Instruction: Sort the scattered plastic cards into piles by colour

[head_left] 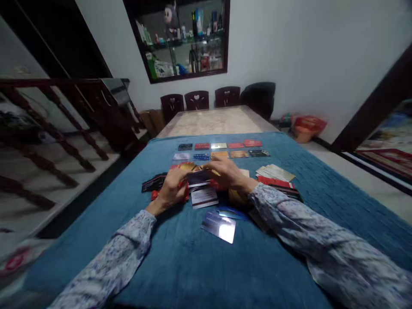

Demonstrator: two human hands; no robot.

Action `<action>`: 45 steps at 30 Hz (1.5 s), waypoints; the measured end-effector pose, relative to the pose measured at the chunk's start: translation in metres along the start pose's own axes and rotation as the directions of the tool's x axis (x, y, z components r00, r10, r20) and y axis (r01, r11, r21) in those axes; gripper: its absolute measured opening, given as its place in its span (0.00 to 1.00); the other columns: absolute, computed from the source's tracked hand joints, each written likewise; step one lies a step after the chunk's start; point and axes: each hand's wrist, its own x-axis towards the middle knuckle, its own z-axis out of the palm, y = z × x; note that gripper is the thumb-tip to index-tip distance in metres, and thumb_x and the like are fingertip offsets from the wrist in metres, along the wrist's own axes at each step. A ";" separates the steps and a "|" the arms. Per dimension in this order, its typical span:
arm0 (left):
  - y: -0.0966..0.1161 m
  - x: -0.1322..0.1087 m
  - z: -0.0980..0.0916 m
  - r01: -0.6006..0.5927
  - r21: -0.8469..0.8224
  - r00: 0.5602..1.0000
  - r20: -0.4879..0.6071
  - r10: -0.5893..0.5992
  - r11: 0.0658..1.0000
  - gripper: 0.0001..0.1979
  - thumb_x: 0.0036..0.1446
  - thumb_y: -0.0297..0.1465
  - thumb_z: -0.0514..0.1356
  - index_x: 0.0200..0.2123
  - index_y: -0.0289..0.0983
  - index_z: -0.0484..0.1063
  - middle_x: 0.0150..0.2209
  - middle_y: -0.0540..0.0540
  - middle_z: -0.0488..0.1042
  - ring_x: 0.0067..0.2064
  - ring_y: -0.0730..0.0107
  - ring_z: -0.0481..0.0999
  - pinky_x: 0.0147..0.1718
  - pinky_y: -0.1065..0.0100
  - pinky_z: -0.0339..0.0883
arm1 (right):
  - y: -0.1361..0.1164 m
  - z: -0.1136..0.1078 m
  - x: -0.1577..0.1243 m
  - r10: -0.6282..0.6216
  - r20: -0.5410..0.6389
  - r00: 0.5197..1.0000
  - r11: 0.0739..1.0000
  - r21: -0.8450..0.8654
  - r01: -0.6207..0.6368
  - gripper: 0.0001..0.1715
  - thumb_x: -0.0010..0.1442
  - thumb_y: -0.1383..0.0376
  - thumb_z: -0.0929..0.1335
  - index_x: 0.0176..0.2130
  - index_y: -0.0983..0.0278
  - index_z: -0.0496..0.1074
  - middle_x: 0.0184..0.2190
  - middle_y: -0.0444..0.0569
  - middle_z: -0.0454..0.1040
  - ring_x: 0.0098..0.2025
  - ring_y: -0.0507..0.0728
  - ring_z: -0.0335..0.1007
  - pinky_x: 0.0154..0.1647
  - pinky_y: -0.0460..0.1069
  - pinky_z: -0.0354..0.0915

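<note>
Between my two hands is a dark plastic card [198, 178], its near edge pale. My left hand [172, 189] pinches its left end, and the fingers of my right hand [227, 171] close on its right end. Just below lies a white card with a dark stripe [204, 197]. Nearer to me is a shiny purple-grey card [219, 225], with blue cards [233, 213] behind it. Red cards and packets lie partly hidden under my hands. Beside my left hand are black cards [152, 183].
Two rows of cards, including a red one [252, 143] and an orange one [238, 153], lie farther back on the blue cloth [180, 266]. At the right are fanned pale cards [276, 172] and red-and-black cards [280, 186]. Chairs [197, 101] stand behind the table.
</note>
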 end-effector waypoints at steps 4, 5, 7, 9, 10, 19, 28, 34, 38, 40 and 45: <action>-0.008 0.003 0.006 0.120 0.037 0.992 0.028 -0.121 0.992 0.17 0.60 0.24 0.56 0.50 0.39 0.76 0.44 0.43 0.82 0.47 0.58 0.78 0.50 0.57 0.70 | 0.001 0.008 0.004 0.056 0.038 0.998 0.998 0.017 -0.057 0.10 0.70 0.68 0.67 0.48 0.61 0.78 0.39 0.52 0.80 0.41 0.59 0.68 0.42 0.51 0.63; -0.009 0.003 0.008 0.137 0.043 0.990 0.037 -0.139 0.990 0.18 0.59 0.24 0.56 0.50 0.40 0.77 0.45 0.43 0.82 0.47 0.58 0.78 0.51 0.56 0.70 | 0.001 0.010 0.004 0.068 0.048 0.997 0.997 0.021 -0.069 0.11 0.70 0.68 0.67 0.49 0.61 0.78 0.39 0.52 0.80 0.42 0.59 0.68 0.43 0.51 0.63; -0.009 0.004 0.010 0.153 0.046 0.986 0.056 -0.155 0.987 0.18 0.59 0.24 0.56 0.50 0.40 0.77 0.45 0.43 0.81 0.48 0.57 0.78 0.51 0.56 0.70 | 0.000 0.013 0.003 0.095 0.070 0.993 0.995 0.021 -0.097 0.11 0.71 0.68 0.66 0.49 0.62 0.77 0.39 0.53 0.81 0.42 0.60 0.68 0.44 0.52 0.63; -0.008 0.004 0.013 0.163 0.041 0.983 0.081 -0.166 0.986 0.18 0.60 0.24 0.55 0.51 0.39 0.76 0.47 0.43 0.81 0.49 0.57 0.78 0.52 0.56 0.70 | -0.001 0.015 0.001 0.129 0.095 0.987 0.991 0.009 -0.130 0.12 0.71 0.68 0.65 0.49 0.62 0.78 0.40 0.53 0.81 0.42 0.60 0.67 0.44 0.52 0.64; -0.008 0.003 0.013 0.170 0.038 0.980 0.098 -0.173 0.985 0.18 0.60 0.24 0.55 0.51 0.39 0.76 0.47 0.42 0.81 0.50 0.57 0.78 0.53 0.56 0.69 | -0.002 0.017 0.001 0.149 0.107 0.983 0.989 0.001 -0.149 0.12 0.71 0.69 0.65 0.49 0.62 0.78 0.40 0.53 0.81 0.42 0.60 0.67 0.45 0.52 0.64; 0.000 0.002 0.012 0.239 0.074 0.929 0.272 -0.250 0.968 0.25 0.60 0.31 0.60 0.61 0.38 0.69 0.56 0.38 0.74 0.60 0.49 0.71 0.57 0.51 0.63 | -0.006 0.026 -0.002 0.228 0.172 0.958 0.974 -0.059 -0.221 0.19 0.71 0.70 0.63 0.55 0.62 0.78 0.39 0.54 0.78 0.44 0.61 0.66 0.48 0.54 0.65; -0.002 0.001 0.012 0.259 0.096 0.911 0.305 -0.276 0.961 0.28 0.59 0.34 0.61 0.63 0.40 0.67 0.56 0.38 0.73 0.60 0.47 0.70 0.56 0.50 0.61 | -0.004 0.020 -0.003 0.187 0.299 0.936 0.982 -0.025 -0.188 0.26 0.66 0.66 0.66 0.62 0.64 0.72 0.48 0.58 0.75 0.49 0.64 0.62 0.51 0.57 0.62; -0.004 0.001 0.012 0.246 0.081 0.915 0.310 -0.259 0.966 0.30 0.59 0.33 0.62 0.66 0.40 0.67 0.54 0.39 0.73 0.58 0.48 0.70 0.56 0.50 0.62 | -0.002 0.016 0.000 0.204 0.366 0.908 0.978 -0.040 -0.203 0.32 0.64 0.60 0.69 0.64 0.64 0.70 0.51 0.60 0.74 0.53 0.67 0.61 0.51 0.59 0.63; -0.006 0.002 0.013 0.248 0.080 0.911 0.318 -0.261 0.965 0.29 0.60 0.33 0.62 0.65 0.39 0.67 0.54 0.38 0.74 0.58 0.48 0.71 0.58 0.49 0.62 | -0.001 0.011 0.004 0.215 0.414 0.884 0.976 -0.048 -0.214 0.34 0.64 0.58 0.70 0.65 0.66 0.69 0.52 0.62 0.74 0.54 0.68 0.62 0.52 0.60 0.64; -0.007 0.003 0.014 0.247 0.076 0.909 0.327 -0.258 0.966 0.28 0.61 0.33 0.63 0.64 0.39 0.68 0.54 0.38 0.74 0.58 0.48 0.71 0.58 0.48 0.62 | 0.000 0.008 0.005 0.215 0.447 0.868 0.975 -0.045 -0.218 0.35 0.64 0.57 0.70 0.66 0.67 0.68 0.52 0.63 0.74 0.55 0.68 0.62 0.52 0.60 0.64; -0.010 0.005 0.011 0.240 0.064 0.904 0.348 -0.247 0.969 0.26 0.61 0.33 0.63 0.62 0.38 0.69 0.55 0.37 0.75 0.58 0.48 0.72 0.59 0.47 0.61 | 0.000 0.003 0.007 0.235 0.473 0.849 0.970 -0.065 -0.233 0.34 0.65 0.54 0.71 0.65 0.66 0.68 0.52 0.63 0.74 0.56 0.68 0.63 0.51 0.59 0.64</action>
